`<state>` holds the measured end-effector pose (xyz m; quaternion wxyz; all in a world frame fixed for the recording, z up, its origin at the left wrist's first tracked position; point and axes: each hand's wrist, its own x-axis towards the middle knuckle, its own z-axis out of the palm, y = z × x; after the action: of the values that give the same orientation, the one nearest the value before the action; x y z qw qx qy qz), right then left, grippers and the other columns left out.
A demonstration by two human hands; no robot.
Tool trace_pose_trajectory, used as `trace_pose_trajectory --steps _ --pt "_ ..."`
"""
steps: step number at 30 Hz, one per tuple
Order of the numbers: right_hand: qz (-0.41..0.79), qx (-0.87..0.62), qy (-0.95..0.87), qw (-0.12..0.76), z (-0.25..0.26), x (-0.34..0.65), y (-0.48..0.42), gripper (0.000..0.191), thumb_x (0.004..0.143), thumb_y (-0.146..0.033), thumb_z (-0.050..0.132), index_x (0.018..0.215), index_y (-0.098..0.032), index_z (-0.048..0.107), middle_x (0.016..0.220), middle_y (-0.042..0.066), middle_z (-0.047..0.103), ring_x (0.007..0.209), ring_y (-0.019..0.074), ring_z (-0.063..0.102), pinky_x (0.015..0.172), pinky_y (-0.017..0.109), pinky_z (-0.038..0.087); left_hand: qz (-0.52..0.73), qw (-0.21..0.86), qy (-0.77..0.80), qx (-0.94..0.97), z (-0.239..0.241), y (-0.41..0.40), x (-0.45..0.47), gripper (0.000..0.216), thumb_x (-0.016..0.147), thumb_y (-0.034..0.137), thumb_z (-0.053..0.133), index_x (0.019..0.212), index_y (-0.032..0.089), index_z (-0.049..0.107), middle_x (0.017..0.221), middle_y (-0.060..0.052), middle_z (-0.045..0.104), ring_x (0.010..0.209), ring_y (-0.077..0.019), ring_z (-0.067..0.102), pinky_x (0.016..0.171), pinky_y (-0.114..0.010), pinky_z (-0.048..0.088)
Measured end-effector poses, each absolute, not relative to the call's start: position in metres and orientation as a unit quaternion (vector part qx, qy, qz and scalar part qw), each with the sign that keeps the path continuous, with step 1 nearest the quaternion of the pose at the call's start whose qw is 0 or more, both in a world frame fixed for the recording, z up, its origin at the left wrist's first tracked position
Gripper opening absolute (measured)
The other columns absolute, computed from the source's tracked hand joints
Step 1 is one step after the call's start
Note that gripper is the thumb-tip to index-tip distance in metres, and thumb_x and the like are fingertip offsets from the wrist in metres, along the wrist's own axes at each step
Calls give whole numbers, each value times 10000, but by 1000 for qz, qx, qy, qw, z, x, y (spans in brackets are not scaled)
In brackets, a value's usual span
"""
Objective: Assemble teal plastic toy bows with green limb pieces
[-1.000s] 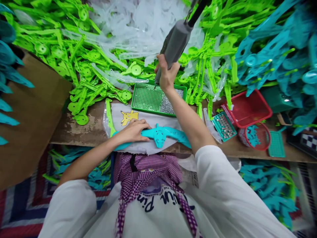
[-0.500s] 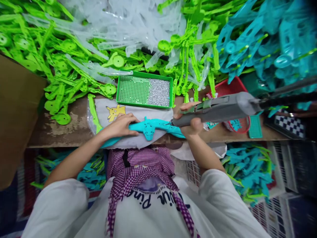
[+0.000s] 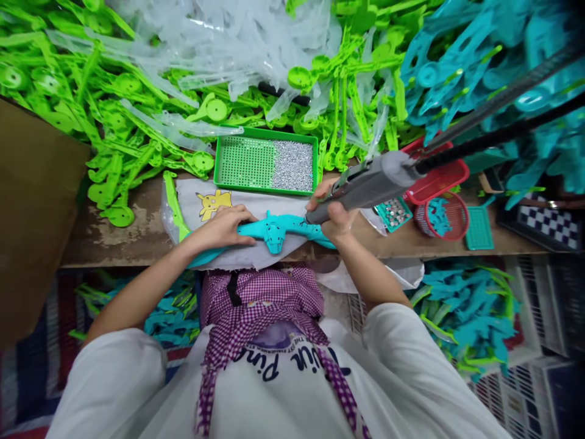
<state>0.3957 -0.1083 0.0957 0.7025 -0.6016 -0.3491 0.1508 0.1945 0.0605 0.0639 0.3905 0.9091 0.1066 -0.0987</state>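
A long teal plastic part (image 3: 274,233) lies across a pale cloth (image 3: 256,204) at the bench edge. Fingers and thumb of my left hand (image 3: 223,228) grip its left portion and hold it down. Wrapped in my right hand (image 3: 337,221) is a grey power screwdriver (image 3: 370,186), its tip at the right arm of the teal part. The exact contact at the tip is too small to make out. Just beyond the cloth stands a green perforated tray (image 3: 265,188), with small silvery screws (image 3: 292,164) heaped in its right half.
Lime-green parts (image 3: 114,134) and translucent pieces (image 3: 256,42) pile up behind; teal parts (image 3: 475,67) are heaped at right. A red basket (image 3: 457,225) and a small teal tray (image 3: 393,214) stand right of the screwdriver. A cardboard box (image 3: 36,213) borders the left. Cables (image 3: 503,131) trail from the tool.
The screwdriver has shifted left and tilted more steeply, its tip now further left along the teal part. My right hand moved with it, while my left hand keeps its grip.
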Motion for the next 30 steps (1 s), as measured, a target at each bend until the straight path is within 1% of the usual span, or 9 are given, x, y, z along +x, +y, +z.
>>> trace_pose_trajectory --steps 4,8,11,16,20,22,24,27,30 --pt "158 -574 -372 712 87 398 -108 487 687 -749 685 721 -273 589 516 -45 542 445 148 536 446 294 469 -103 390 113 908 64 59 194 475 780 442 812 1193 241 692 1116 -59 669 1078 -280 612 939 -386 369" --pt "172 -547 -393 718 75 401 -112 437 706 -707 698 755 -284 600 528 -43 556 457 160 542 429 298 460 -100 397 119 905 64 59 194 456 784 442 807 1179 243 696 1125 -56 664 1089 -282 610 952 -395 359" --pt "175 -528 -404 726 73 403 -114 418 712 -692 696 759 -289 600 517 -46 536 445 161 535 412 295 446 -103 397 120 904 65 58 194 450 789 446 802 1179 253 687 1134 -54 668 1097 -278 609 969 -405 355" --pt "200 -576 -385 694 98 406 -104 473 699 -761 655 808 -302 633 507 -38 523 405 185 537 370 335 424 -104 411 129 897 68 56 193 443 780 409 819 1171 253 682 1133 -48 673 1109 -282 618 996 -425 354" --pt "123 -531 -380 747 129 405 -64 477 712 -831 593 894 -401 688 483 -38 503 376 178 499 340 335 344 -110 417 130 893 71 56 192 452 787 395 822 1188 244 678 1136 -55 674 1112 -288 628 996 -432 358" --pt "113 -511 -390 758 133 400 -35 469 724 -798 616 923 -385 717 506 -39 541 398 172 525 360 324 370 -115 418 126 892 72 56 192 469 800 425 813 1206 237 669 1152 -66 675 1122 -296 625 993 -437 362" --pt "130 -521 -388 749 127 395 -10 478 728 -754 648 887 -310 725 540 -32 577 429 167 560 409 321 438 -115 420 122 892 72 57 192 481 817 466 794 1217 232 662 1175 -77 674 1124 -300 623 991 -444 365" --pt "164 -552 -372 728 106 391 11 564 683 -796 648 831 -252 681 541 -28 569 450 166 572 487 338 521 -112 422 115 892 72 58 191 478 830 486 781 1222 241 658 1200 -81 674 1124 -302 617 995 -454 361" --pt "183 -565 -386 706 89 392 11 607 653 -824 648 851 -250 671 555 -29 570 476 170 586 517 343 545 -118 428 115 889 73 58 192 464 827 456 794 1219 245 664 1202 -74 674 1132 -305 614 1006 -457 350"
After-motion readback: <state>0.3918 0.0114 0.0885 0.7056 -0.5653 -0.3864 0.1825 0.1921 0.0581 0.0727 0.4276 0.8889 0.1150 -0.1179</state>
